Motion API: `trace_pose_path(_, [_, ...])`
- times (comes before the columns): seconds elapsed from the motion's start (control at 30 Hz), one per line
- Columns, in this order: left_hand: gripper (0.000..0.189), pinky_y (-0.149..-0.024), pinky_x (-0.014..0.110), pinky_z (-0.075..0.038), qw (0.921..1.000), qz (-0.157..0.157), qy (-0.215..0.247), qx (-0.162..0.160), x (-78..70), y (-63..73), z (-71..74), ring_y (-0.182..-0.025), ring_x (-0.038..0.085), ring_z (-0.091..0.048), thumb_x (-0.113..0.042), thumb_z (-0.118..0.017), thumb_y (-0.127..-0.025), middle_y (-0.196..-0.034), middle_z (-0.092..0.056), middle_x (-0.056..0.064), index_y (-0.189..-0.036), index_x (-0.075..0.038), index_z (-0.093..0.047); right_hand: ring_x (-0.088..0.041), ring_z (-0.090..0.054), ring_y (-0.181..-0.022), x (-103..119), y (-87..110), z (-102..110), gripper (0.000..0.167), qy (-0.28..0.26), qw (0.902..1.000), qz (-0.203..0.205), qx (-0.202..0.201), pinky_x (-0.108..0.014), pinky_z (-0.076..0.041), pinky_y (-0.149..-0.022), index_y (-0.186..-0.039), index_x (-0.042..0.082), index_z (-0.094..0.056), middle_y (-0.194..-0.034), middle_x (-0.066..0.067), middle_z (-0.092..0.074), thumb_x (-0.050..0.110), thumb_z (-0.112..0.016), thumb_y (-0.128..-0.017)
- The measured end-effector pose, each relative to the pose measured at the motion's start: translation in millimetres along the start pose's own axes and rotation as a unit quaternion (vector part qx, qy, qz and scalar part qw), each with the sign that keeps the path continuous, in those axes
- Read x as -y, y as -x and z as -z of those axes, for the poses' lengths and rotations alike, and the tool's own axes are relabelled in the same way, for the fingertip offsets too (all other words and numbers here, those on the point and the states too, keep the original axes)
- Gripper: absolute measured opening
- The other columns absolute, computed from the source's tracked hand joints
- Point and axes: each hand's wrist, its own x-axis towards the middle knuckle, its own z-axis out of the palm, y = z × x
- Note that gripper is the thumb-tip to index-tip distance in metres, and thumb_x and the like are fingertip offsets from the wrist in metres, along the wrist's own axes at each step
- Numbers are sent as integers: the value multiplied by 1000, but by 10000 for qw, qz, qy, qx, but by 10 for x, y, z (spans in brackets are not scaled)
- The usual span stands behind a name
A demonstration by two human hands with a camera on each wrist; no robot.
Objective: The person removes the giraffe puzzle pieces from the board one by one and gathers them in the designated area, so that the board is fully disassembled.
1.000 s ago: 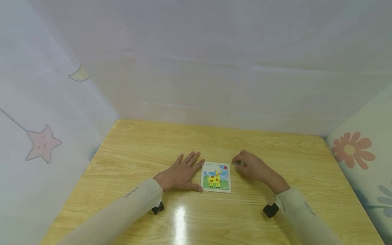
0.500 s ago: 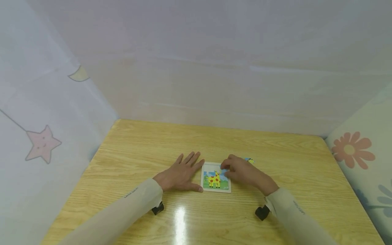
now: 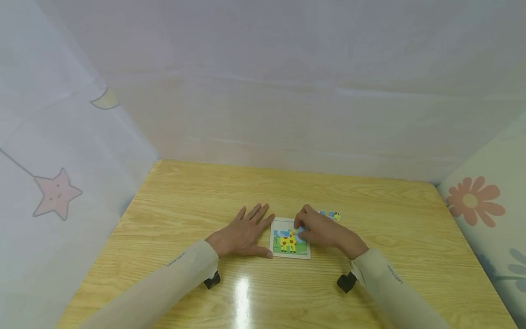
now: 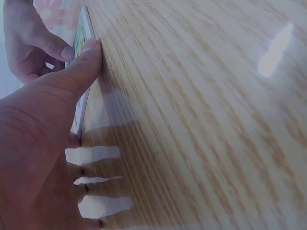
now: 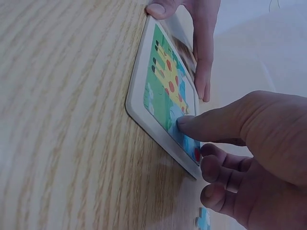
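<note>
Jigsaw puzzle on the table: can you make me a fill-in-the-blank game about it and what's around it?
The yellow animal on the jigsaw puzzle is a ____.
It has ____ spots.
Loose puzzle pieces lie nearest the person's ____ hand.
The left wall shows a pink ____.

Missing words: giraffe; red; right; star.

flat white-framed square jigsaw board (image 3: 290,257) lying face up on the pale wood-grain table (image 3: 287,294), with a yellow giraffe picture (image 3: 286,242), red spots, on green grass and blue sky. plain white base shows at the upper left, and there's a red dot (image 5: 197,154) in the top right corner. left hand (image 3: 242,234) has thumb and index touching the left edge, right hand's (image 3: 322,228) thumb is on the blue bit. a couple small blue-and-yellow cardboard-looking pieces (image 3: 336,216) sit just beyond the right hand, partly hidden.
</note>
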Motion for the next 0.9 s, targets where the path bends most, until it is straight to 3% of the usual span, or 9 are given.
trace_pose_path(0.17, [109,-135,66,-12,10000,8,-50,9,0,-4,-3,-170,35,-4,-80,-59,-92,-182,-1,13,-173,-19,-18,-16,-59,-100,54,20,2,13,-35,10000,-62,-47,-34,-55,-85,-116,13,-70,-120,-3,-55,13,-70,-103])
trace_pose_path(0.43, [109,-134,66,-14,9999,-8,-116,-18,10,-8,-10,-170,35,-4,-81,-59,-92,-182,-1,13,-173,-19,-18,-14,-59,-105,62,10,-51,38,50,9990,-204,-399,-34,-55,-88,-138,9,-62,-128,-3,-58,11,-70,-101])
trace_pose_path(0.73, [110,-135,65,-12,9999,6,-138,-21,4,-7,-14,-170,34,-3,-81,-59,-92,-182,0,13,-173,-20,-17,-13,-59,-96,4,27,-27,17,-274,9977,-141,-596,-30,-53,-82,-119,13,-74,-111,-1,-64,10,-68,-103])
trace_pose_path(0.9, [111,-135,65,-13,9998,30,-174,-29,16,-17,-26,-170,34,-4,-82,-59,-91,-182,0,12,-173,-20,-17,-12,-59,-93,-46,45,-23,17,-424,9968,83,-675,-27,-52,-78,-118,13,-75,-111,-2,-68,9,-63,-106])
